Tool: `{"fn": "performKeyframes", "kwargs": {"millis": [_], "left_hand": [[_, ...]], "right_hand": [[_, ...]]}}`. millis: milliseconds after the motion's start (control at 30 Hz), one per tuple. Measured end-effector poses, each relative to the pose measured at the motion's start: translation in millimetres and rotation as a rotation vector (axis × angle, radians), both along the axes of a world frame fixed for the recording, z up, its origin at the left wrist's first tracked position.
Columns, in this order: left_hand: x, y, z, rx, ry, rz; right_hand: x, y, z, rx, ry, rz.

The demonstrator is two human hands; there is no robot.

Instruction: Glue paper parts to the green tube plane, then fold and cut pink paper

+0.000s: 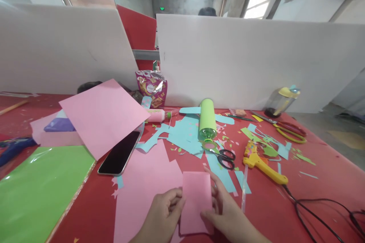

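Between my two hands is a small pink paper rectangle (196, 193), held upright near the table's front. My left hand (167, 212) pinches its left edge between thumb and curled fingers. On the other side, my right hand (224, 209) grips the right edge, thumb in front and fingers partly behind. A larger cut pink sheet (142, 197) lies flat beside and under my left hand. Black-handled scissors (226, 158) rest just beyond my right hand, near light blue paper scraps (219, 171). Farther back lies a green paper-wrapped bottle (208, 117) with blue wing-like strips.
A yellow glue gun (262, 163) with a black cord lies right; more scissors (288, 131) and a clear bottle (282, 100) stand beyond. Left are a phone (119, 155), a tilted pink sheet (104, 115) and a green paper pack (42, 190). White boards (256, 64) border the back.
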State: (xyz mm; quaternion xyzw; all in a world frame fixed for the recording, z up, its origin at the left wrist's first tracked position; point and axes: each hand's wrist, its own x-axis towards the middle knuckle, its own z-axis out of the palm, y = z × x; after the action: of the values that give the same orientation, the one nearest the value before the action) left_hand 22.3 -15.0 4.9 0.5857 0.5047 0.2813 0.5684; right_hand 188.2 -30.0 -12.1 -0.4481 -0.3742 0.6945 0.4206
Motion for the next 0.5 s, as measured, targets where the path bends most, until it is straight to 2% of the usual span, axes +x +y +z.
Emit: {"fn": "performKeyframes", "kwargs": {"millis": [333,500], "left_hand": [[-1.7,-1.3,-7.1,-0.012,-0.020,-0.002],[-0.7,-1.2,-9.2,-0.036,-0.003,-0.022]], "right_hand": [[3.4,2.9,2.1,0.031,-0.133,0.102],[4.9,2.9,-3.6,0.076,-0.182,0.109]]}}
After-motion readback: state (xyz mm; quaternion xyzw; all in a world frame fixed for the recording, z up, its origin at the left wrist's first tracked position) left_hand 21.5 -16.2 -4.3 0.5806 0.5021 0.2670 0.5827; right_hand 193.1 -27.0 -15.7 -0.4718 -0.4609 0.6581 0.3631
